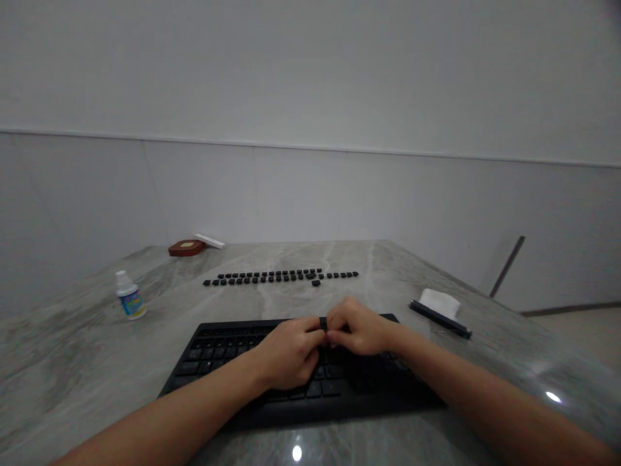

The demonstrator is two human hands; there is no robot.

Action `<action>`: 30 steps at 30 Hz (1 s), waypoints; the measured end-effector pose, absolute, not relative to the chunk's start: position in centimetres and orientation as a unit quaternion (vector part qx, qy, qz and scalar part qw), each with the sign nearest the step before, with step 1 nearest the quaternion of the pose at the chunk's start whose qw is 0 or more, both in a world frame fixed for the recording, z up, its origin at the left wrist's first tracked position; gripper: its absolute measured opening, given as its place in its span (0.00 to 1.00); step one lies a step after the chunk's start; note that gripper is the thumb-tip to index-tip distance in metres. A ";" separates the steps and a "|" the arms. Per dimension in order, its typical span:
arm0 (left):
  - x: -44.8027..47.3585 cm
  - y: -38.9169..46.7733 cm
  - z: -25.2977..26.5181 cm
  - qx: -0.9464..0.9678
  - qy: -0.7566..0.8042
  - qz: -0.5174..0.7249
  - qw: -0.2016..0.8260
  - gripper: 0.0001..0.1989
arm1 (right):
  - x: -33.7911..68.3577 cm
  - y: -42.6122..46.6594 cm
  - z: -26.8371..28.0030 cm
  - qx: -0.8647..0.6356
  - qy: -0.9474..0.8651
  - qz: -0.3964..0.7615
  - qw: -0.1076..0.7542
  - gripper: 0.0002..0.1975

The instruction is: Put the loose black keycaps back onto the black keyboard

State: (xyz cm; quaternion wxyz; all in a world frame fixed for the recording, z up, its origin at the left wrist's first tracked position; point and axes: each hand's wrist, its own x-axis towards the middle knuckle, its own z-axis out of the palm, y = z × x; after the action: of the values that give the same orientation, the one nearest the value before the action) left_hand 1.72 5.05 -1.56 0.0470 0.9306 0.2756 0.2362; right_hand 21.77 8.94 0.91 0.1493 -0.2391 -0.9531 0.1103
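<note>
A black keyboard (310, 406) lies on the grey marbled table in front of me. Over its upper middle, my left hand (294, 353) and my right hand (356, 329) meet with fingertips nearly touching. Both hands are closed, the fingers pinched together close to the top rows. Whatever sits between the fingertips is too small or hidden to make out. Loose black keycaps (263, 279) stand in rows on the table beyond the keyboard. One keycap (315, 283) sits a little nearer than the rest. My hands cover part of the keys.
To the left stands a white spray bottle (130, 302) with a blue label. A red-brown box (186, 248) and a white bar-shaped item (209, 241) lie at the back left. On the right, a dark rod (440, 319) rests beside a white cloth (440, 301). A wall rises behind the table.
</note>
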 end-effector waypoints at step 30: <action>1.4 5.6 -2.0 0.896 0.298 0.318 0.085 0.09 | 22.6 5.2 -2.1 -0.261 -0.903 0.031 0.340 0.18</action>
State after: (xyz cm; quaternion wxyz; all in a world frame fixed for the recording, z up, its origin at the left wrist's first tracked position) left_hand 1.37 5.58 -2.04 0.0847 0.8962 0.2980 0.3175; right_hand 22.56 5.23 -2.12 0.3400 -0.2612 -0.9029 0.0306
